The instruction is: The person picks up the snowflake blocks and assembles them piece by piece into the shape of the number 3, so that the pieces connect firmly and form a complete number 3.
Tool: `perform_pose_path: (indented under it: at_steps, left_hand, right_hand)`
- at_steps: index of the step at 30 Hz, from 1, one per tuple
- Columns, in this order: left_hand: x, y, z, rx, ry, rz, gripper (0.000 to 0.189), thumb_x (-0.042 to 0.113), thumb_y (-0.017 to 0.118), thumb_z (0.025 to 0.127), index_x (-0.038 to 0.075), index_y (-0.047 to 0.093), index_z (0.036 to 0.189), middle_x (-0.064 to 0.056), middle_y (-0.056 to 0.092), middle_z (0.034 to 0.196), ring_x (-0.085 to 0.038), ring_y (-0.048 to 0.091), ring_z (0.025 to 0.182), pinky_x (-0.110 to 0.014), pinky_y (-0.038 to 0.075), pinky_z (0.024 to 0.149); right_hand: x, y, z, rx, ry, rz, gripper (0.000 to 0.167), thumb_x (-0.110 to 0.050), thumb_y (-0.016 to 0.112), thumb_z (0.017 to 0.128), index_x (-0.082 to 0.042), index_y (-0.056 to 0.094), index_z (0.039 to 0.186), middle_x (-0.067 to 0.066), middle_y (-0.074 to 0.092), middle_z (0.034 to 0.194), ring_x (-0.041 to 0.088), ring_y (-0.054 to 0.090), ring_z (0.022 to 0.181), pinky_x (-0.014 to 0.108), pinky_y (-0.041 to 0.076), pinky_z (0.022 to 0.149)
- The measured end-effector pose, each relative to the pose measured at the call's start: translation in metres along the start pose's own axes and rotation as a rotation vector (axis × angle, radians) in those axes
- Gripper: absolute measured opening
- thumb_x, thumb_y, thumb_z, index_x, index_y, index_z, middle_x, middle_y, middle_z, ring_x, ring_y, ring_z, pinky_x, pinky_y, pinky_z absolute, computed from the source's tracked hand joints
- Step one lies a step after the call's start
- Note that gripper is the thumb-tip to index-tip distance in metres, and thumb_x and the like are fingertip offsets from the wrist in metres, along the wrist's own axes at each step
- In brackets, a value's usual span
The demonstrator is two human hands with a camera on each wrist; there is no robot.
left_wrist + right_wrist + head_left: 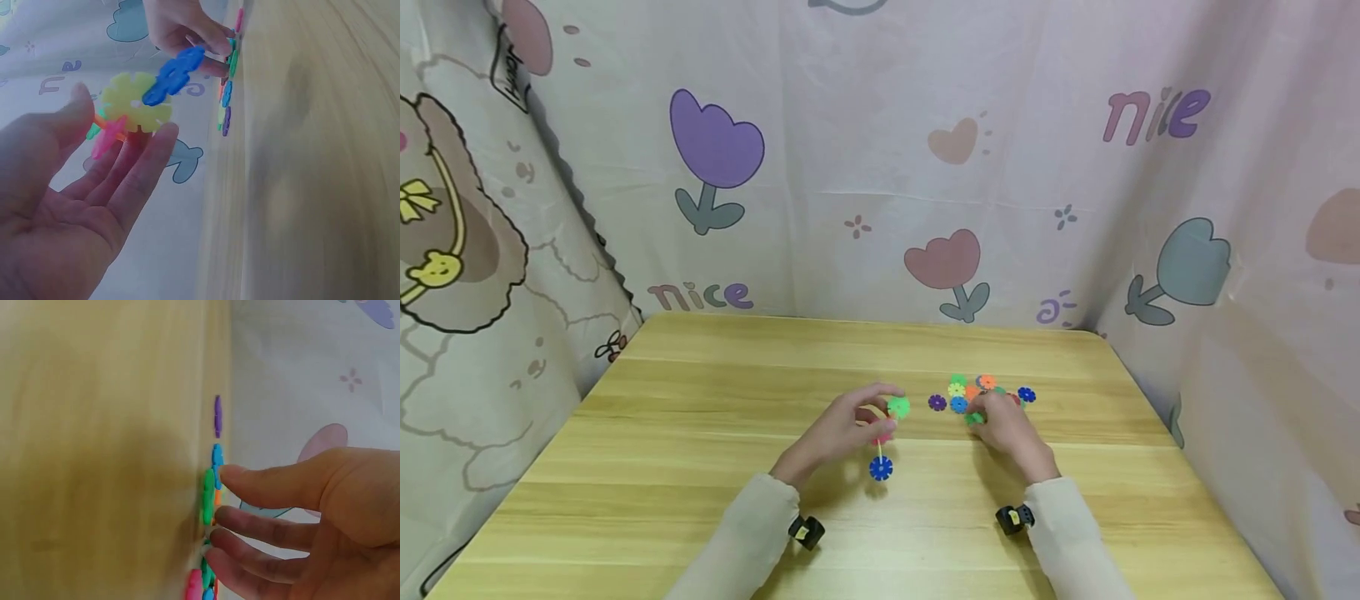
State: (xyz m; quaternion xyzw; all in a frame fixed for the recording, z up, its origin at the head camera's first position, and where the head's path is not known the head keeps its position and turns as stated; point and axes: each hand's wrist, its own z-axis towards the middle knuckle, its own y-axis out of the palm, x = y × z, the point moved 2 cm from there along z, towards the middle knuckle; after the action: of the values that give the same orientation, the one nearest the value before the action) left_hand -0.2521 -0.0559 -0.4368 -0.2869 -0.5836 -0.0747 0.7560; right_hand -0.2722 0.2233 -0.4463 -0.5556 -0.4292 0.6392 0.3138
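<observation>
With our left hand (842,425) pinching the joined discs (125,94) above the table (662,400), we should steady them lightly while our right hand (1009,427), fingertips apart over the loose discs (958,404), takes just one by its rim.

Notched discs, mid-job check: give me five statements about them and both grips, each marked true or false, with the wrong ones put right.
1. The left grip holds a joined set of discs. True.
2. The blue disc in that set is joined to the pink one. False: it is joined to the yellow disc.
3. The purple disc lies on the table. True.
4. The right grip is raised high above the table. False: it is down at the loose discs.
5. Those loose discs are in several colours. True.
</observation>
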Motion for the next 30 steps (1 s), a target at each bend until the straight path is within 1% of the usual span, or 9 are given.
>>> perform_pose_path:
  at_steps: [4,8,10,13,15,18,23,27,30]
  left_hand:
    - [0.001,-0.001,-0.001,-0.002,0.013,0.011,0.039,0.014,0.070,0.099,0.022,0.063,0.137,-0.012,0.069,0.110,-0.019,0.071,0.087,-0.027,0.061,0.075]
    - [0.002,-0.001,-0.002,-0.015,0.016,0.020,0.039,0.015,0.071,0.098,0.016,0.064,0.136,-0.011,0.070,0.112,-0.020,0.071,0.088,-0.026,0.060,0.080]
    - [0.002,-0.001,-0.002,-0.022,0.013,0.027,0.039,0.014,0.072,0.097,0.014,0.064,0.136,-0.011,0.070,0.112,-0.020,0.071,0.089,-0.026,0.060,0.082]
    - [0.002,-0.002,-0.003,-0.028,0.006,0.033,0.039,0.014,0.073,0.097,0.014,0.065,0.135,-0.010,0.070,0.112,-0.019,0.070,0.089,-0.025,0.059,0.085]
    - [0.002,-0.002,-0.003,-0.027,0.005,0.035,0.038,0.015,0.073,0.097,0.017,0.066,0.134,-0.009,0.070,0.112,-0.019,0.070,0.089,-0.025,0.059,0.085]
    - [0.001,-0.001,-0.003,-0.026,0.001,0.038,0.038,0.019,0.074,0.096,0.021,0.066,0.134,-0.008,0.070,0.112,-0.018,0.071,0.089,-0.026,0.059,0.085]
    - [0.001,-0.002,-0.003,-0.023,-0.007,0.034,0.038,0.020,0.074,0.097,0.023,0.066,0.133,-0.009,0.070,0.113,-0.018,0.071,0.088,-0.027,0.061,0.082]
    - [0.000,-0.002,-0.003,-0.023,-0.013,0.023,0.038,0.018,0.073,0.097,0.021,0.066,0.134,-0.010,0.070,0.113,-0.018,0.071,0.087,-0.031,0.062,0.078]
    - [0.000,-0.002,-0.002,-0.028,-0.009,0.018,0.039,0.016,0.072,0.098,0.018,0.065,0.136,-0.011,0.070,0.112,-0.018,0.071,0.086,-0.032,0.062,0.074]
  right_hand:
    - [0.000,0.003,0.001,0.019,-0.009,-0.019,0.021,0.004,0.080,0.082,-0.002,0.078,0.103,0.015,0.075,0.104,0.031,0.070,0.098,0.049,0.060,0.087]
    - [-0.002,0.004,0.000,0.015,-0.016,-0.003,0.017,0.009,0.079,0.080,-0.002,0.077,0.094,0.013,0.074,0.099,0.028,0.069,0.094,0.047,0.060,0.085]
    - [-0.003,0.004,0.000,0.013,-0.022,0.000,0.014,0.007,0.080,0.081,-0.002,0.077,0.091,0.012,0.074,0.097,0.027,0.069,0.093,0.046,0.060,0.084]
    - [-0.004,0.005,0.001,0.013,-0.024,-0.003,0.013,0.002,0.081,0.083,-0.002,0.076,0.094,0.012,0.074,0.096,0.026,0.068,0.091,0.044,0.059,0.083]
    - [-0.004,0.006,0.001,0.006,-0.022,-0.011,0.016,-0.002,0.081,0.085,-0.002,0.076,0.100,0.012,0.073,0.097,0.025,0.067,0.090,0.043,0.059,0.081]
    - [-0.004,0.008,0.002,-0.004,-0.004,-0.014,0.021,-0.004,0.082,0.086,-0.002,0.076,0.105,0.012,0.072,0.098,0.025,0.067,0.090,0.042,0.059,0.081]
    - [-0.003,0.011,0.004,-0.005,0.005,-0.006,0.017,-0.002,0.083,0.083,-0.003,0.077,0.099,0.010,0.072,0.095,0.023,0.066,0.089,0.041,0.059,0.081]
    - [-0.003,0.011,0.003,-0.008,0.002,0.004,0.014,0.000,0.083,0.082,-0.004,0.076,0.093,0.008,0.070,0.092,0.021,0.064,0.086,0.041,0.058,0.080]
    - [-0.003,0.010,0.003,-0.017,0.012,0.009,0.015,0.000,0.083,0.082,-0.005,0.075,0.093,0.008,0.071,0.092,0.022,0.064,0.087,0.042,0.058,0.081]
